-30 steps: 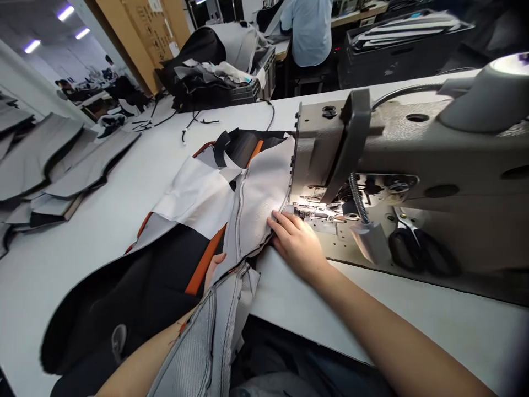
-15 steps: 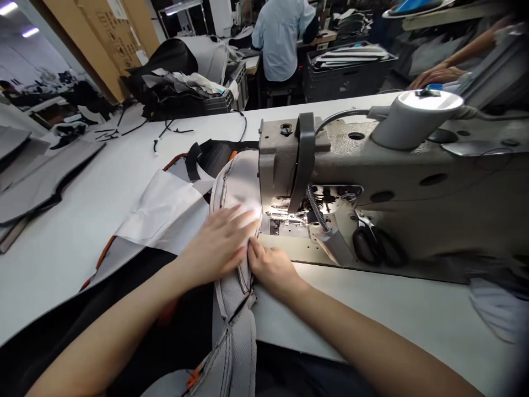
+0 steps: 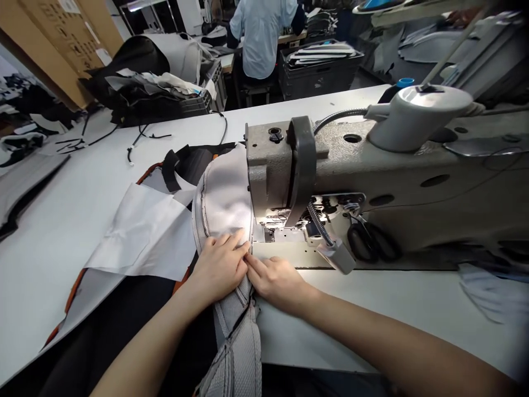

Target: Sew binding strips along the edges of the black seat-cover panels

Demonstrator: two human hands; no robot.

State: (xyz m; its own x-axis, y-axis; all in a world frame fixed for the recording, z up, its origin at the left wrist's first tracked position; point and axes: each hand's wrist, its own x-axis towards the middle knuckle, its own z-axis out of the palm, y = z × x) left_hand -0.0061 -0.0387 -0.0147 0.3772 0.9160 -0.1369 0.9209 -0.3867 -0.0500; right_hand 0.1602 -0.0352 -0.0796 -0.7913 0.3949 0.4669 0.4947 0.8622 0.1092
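A light grey padded fabric panel (image 3: 225, 187) with a stitched curved rim lies along the left side of the sewing machine (image 3: 281, 165). My left hand (image 3: 221, 267) rests on it, fingers bent and drawn together at its right edge. Touching that hand, my right hand (image 3: 275, 278) pinches the same edge between thumb and fingers. The edge lies just in front of the lit needle area (image 3: 285, 234); the machine head hides part of the panel's far end. A white sheet (image 3: 140, 237) and black fabric (image 3: 103, 331) with orange trim spread out to the left.
Black-handled scissors (image 3: 372, 240) lie against the machine's base. A small lamp (image 3: 336, 256) on a bendy neck hangs near the needle. Grey cut pieces (image 3: 28, 182) lie at the table's left. Behind stand a dark crate (image 3: 320, 71) and a seated person in light blue (image 3: 259, 38).
My left hand has drawn back towards me from flat on the panel, its fingers now bent beside my right hand. My right hand still pinches the edge. The whole view has shifted slightly.
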